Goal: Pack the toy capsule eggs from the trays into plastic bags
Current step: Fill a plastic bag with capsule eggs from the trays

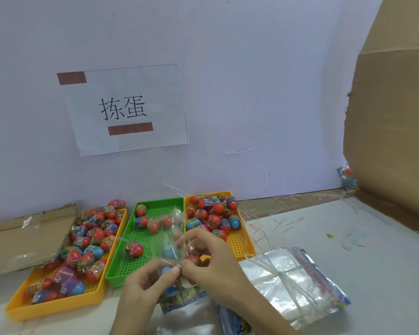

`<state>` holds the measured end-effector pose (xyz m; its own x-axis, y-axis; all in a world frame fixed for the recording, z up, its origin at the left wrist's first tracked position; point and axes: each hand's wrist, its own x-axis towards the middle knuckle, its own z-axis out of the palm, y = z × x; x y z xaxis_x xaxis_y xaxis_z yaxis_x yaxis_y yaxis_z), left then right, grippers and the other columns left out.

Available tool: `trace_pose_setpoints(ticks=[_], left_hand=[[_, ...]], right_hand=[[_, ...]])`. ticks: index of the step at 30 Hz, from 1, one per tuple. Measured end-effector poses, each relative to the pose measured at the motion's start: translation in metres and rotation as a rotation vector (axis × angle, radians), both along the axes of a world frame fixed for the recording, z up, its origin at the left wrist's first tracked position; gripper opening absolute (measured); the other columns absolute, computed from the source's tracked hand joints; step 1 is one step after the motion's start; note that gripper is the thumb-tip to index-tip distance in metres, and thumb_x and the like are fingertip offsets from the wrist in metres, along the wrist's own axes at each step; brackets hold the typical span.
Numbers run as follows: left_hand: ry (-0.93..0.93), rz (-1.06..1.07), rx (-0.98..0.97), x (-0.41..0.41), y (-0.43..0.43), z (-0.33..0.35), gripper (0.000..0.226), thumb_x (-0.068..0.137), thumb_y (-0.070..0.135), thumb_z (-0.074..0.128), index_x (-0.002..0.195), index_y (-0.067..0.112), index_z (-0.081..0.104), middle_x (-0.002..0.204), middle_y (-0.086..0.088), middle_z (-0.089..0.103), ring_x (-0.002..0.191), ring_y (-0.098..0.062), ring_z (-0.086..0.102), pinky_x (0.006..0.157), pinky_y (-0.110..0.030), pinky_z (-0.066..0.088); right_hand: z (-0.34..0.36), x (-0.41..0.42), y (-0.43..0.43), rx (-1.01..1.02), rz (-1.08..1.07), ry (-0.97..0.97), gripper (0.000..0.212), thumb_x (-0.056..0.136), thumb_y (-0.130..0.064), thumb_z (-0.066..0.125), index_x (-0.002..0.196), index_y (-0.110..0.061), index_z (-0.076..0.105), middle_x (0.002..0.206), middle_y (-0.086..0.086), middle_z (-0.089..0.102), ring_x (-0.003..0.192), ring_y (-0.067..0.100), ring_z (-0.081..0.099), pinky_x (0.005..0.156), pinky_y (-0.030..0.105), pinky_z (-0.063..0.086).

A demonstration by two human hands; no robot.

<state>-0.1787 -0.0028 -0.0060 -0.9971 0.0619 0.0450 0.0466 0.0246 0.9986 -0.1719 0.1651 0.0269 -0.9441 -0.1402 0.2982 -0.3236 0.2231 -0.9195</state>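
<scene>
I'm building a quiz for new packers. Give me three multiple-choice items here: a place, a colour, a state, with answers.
1. Where does the tied bundle of bags lie? A) inside a tray B) on the table, right of the right hand C) taped to the wall
2. What colour is the middle tray? A) green B) blue C) white
3. What are the left hand and right hand doing? A) lying flat B) pinching a clear bag C) lifting a tray
Answers: 1 B, it lies beside that hand; 2 A, its mesh floor is green; 3 B, both pinch the bag's edge.
</scene>
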Motion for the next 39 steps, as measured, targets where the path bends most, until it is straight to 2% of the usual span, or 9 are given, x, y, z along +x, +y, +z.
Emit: trace_pose_setpoints(ticks=[2,5,8,13,18,23,28,34,39], left_hand=[[0.013,0.045,0.022,0.001,0.004,0.001,0.036,0.057,0.045,0.082,0.078,0.016,0.079,0.061,-0.016,0.048,0.056,-0.019,0.05,0.055,-0.03,0.048],[-0.01,0.073,0.072,0.002,0.008,0.001,0.023,0.066,0.037,0.077,0.08,0.02,0.08,0.075,-0.033,0.06,0.071,-0.03,0.059,0.075,-0.052,0.053],[-0.007,0.118,0.063,0.002,0.008,0.003,0.006,0.076,0.027,0.075,0.078,0.027,0.081,0.077,-0.015,0.075,0.074,-0.027,0.07,0.076,-0.046,0.057],[0.009,0.162,0.12,0.004,0.008,0.005,0.02,0.066,0.032,0.077,0.085,0.031,0.083,0.087,-0.004,0.08,0.081,-0.012,0.076,0.077,-0.04,0.058],[0.022,0.116,0.164,0.006,0.011,0.005,0.024,0.067,0.029,0.076,0.091,0.028,0.084,0.096,-0.009,0.08,0.091,-0.021,0.077,0.082,-0.04,0.059],[0.029,0.132,0.273,0.007,0.008,0.009,0.037,0.065,0.043,0.077,0.1,0.031,0.08,0.107,-0.003,0.079,0.101,-0.019,0.075,0.084,-0.041,0.06],[-0.041,0.156,0.405,0.003,0.001,0.009,0.037,0.071,0.03,0.075,0.104,0.014,0.075,0.098,-0.014,0.079,0.079,-0.025,0.077,0.056,-0.03,0.06],[-0.06,0.091,0.409,0.002,-0.003,0.006,0.026,0.068,0.024,0.076,0.087,0.013,0.061,0.102,-0.017,0.078,0.074,-0.022,0.076,0.055,-0.029,0.059],[-0.057,0.043,0.342,0.005,-0.002,0.008,0.048,0.073,0.038,0.08,0.109,0.01,0.068,0.108,-0.008,0.078,0.094,-0.021,0.076,0.072,-0.035,0.061]], right_hand=[[0.002,-0.001,0.001,-0.017,-0.021,-0.01,0.03,0.083,-0.013,0.067,0.102,-0.037,0.065,0.08,-0.006,0.064,0.073,0.014,0.062,0.069,0.04,0.059],[0.004,-0.001,0.002,-0.089,-0.02,-0.047,0.024,0.082,-0.016,0.071,0.095,-0.035,0.066,0.084,-0.002,0.066,0.074,0.014,0.065,0.063,0.035,0.061],[0.003,-0.002,0.002,-0.144,-0.06,-0.061,0.011,0.084,-0.021,0.075,0.087,-0.028,0.067,0.088,-0.004,0.069,0.083,0.017,0.069,0.066,0.032,0.061],[0.004,-0.003,0.003,-0.159,-0.127,-0.003,0.017,0.082,-0.019,0.079,0.073,-0.028,0.069,0.08,-0.003,0.072,0.08,0.014,0.069,0.074,0.028,0.058],[0.005,-0.004,0.007,-0.249,-0.085,-0.129,0.019,0.085,-0.014,0.08,0.072,-0.022,0.069,0.081,0.011,0.072,0.082,0.033,0.069,0.079,0.048,0.061],[0.009,-0.004,0.007,-0.275,-0.07,-0.152,0.018,0.087,-0.015,0.078,0.073,-0.018,0.067,0.076,0.007,0.072,0.071,0.013,0.068,0.065,0.019,0.052],[0.007,-0.003,0.004,-0.246,-0.07,-0.136,0.013,0.086,-0.018,0.078,0.076,-0.015,0.069,0.076,0.004,0.073,0.073,0.018,0.069,0.07,0.027,0.058],[0.004,-0.004,0.006,-0.213,-0.077,-0.119,0.019,0.083,-0.005,0.078,0.076,-0.019,0.067,0.075,0.002,0.072,0.074,0.019,0.068,0.073,0.027,0.056],[0.008,-0.005,0.009,-0.271,-0.108,-0.117,0.013,0.088,-0.013,0.075,0.078,-0.019,0.07,0.074,0.002,0.07,0.072,0.014,0.067,0.064,0.022,0.055]])
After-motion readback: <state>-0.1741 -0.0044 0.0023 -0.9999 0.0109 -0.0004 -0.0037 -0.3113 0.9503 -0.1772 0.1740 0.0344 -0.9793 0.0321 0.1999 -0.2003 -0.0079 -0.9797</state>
